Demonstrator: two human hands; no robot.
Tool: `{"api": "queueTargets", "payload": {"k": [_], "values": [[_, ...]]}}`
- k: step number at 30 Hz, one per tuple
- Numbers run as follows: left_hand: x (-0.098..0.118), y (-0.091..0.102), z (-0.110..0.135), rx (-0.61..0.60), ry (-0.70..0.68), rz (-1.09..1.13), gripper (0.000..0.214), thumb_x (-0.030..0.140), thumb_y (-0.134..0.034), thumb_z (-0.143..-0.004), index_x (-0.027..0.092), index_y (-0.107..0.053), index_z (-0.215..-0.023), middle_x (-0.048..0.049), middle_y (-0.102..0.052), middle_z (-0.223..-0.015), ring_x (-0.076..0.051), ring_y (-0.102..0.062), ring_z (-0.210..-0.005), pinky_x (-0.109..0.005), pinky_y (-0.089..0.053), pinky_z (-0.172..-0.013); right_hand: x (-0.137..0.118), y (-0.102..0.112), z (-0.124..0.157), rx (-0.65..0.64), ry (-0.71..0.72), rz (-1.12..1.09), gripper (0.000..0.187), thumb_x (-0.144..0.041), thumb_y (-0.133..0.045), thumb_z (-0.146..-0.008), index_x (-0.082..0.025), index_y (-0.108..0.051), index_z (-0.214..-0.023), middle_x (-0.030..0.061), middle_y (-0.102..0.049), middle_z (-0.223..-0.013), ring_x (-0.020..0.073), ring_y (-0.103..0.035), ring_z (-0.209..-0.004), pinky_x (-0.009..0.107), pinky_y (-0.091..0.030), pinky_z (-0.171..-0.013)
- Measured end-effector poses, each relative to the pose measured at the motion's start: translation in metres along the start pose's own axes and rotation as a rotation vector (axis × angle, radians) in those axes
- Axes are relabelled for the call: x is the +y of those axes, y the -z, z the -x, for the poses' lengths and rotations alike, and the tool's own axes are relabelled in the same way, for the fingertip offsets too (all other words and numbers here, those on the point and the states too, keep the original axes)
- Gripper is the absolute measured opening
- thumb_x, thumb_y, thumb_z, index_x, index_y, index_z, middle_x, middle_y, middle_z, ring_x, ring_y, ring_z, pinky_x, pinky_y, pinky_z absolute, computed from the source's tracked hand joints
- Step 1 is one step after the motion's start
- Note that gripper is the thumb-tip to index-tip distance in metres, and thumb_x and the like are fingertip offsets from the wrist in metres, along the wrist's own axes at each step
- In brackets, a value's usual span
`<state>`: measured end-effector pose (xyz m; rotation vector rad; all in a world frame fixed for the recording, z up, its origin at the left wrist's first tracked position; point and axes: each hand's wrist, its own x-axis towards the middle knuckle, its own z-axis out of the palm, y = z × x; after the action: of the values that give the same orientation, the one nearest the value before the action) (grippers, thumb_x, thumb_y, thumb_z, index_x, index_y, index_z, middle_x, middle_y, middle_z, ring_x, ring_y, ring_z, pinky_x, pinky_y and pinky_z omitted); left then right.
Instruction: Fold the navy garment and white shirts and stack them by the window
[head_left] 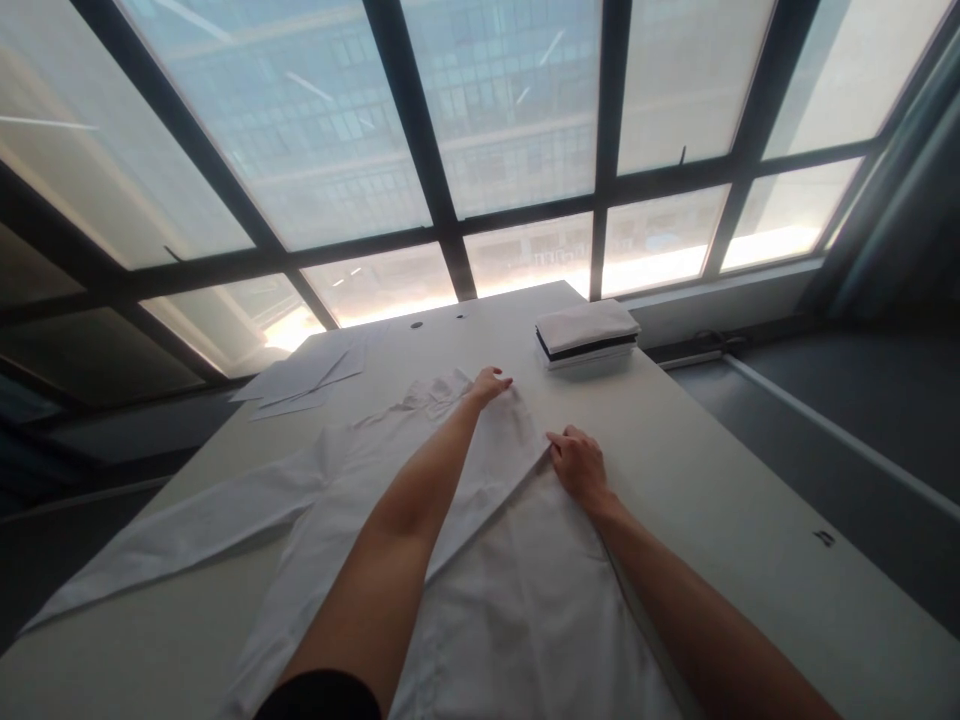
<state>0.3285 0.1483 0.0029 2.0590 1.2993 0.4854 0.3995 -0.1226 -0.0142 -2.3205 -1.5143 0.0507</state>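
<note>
A white long-sleeved shirt [495, 620] lies spread over the table, its collar [439, 393] toward the window. One sleeve [187, 520] stretches out to the left; on the right, a folded layer crosses the body diagonally. My left hand [491, 386] reaches over the shirt to its far right shoulder, fingers bent at the cloth's edge. Nearer to me, my right hand [579, 466] is closed, pinching the corner of the folded layer between thumb and fingers. My left forearm hides part of the shirt's middle.
A stack of folded cloth [589, 332], white with a black layer, sits at the far right of the white table [720, 560]. Paper sheets [311, 375] lie at the far left. A small dark item [823, 538] is near the right edge. Windows [517, 110] rise behind.
</note>
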Motion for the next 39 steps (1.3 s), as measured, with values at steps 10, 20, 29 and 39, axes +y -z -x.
{"api": "queueTargets", "payload": {"k": [10, 20, 29, 39], "values": [[0.0, 0.003, -0.012, -0.058, -0.013, 0.067, 0.052, 0.035, -0.084, -0.074, 0.011, -0.066, -0.117, -0.0109, -0.074, -0.099, -0.021, -0.068, -0.087, -0.028, -0.05, -0.079, -0.001, -0.001, 0.004, 0.003, -0.026, 0.009, 0.024, -0.025, -0.053, -0.099, -0.028, -0.074, -0.112, 0.006, -0.067, -0.101, 0.0185, -0.062, -0.096, 0.029, -0.038, -0.083], [0.007, -0.002, 0.003, 0.055, -0.043, -0.109, 0.043, 0.018, -0.071, -0.084, 0.014, -0.064, -0.126, -0.0136, -0.069, -0.11, -0.027, -0.062, -0.11, -0.037, -0.045, -0.098, -0.006, -0.003, 0.008, 0.002, -0.077, 0.068, 0.029, -0.02, -0.043, -0.101, -0.022, -0.072, -0.103, 0.0108, -0.067, -0.102, 0.0231, -0.062, -0.097, 0.034, -0.038, -0.083], [0.001, -0.055, 0.103, -0.039, -0.421, -0.539, 0.057, 0.035, -0.031, -0.105, 0.008, -0.033, -0.155, -0.0217, -0.033, -0.161, -0.032, -0.026, -0.151, -0.051, -0.021, -0.121, -0.013, -0.002, 0.008, 0.115, 0.003, -0.016, 0.048, -0.013, -0.036, -0.097, -0.014, -0.056, -0.141, 0.016, -0.06, -0.137, 0.0254, -0.052, -0.125, 0.036, -0.039, -0.102], [-0.011, -0.04, 0.064, -0.149, -0.47, -0.568, 0.058, 0.039, -0.024, -0.107, 0.014, -0.027, -0.159, -0.0155, -0.023, -0.166, -0.026, -0.018, -0.154, -0.053, -0.017, -0.123, -0.027, -0.025, 0.022, -0.11, 0.164, -0.022, 0.062, -0.039, -0.032, -0.104, -0.006, -0.036, -0.155, 0.0182, -0.028, -0.163, 0.0283, -0.019, -0.154, 0.051, -0.009, -0.123]]}}
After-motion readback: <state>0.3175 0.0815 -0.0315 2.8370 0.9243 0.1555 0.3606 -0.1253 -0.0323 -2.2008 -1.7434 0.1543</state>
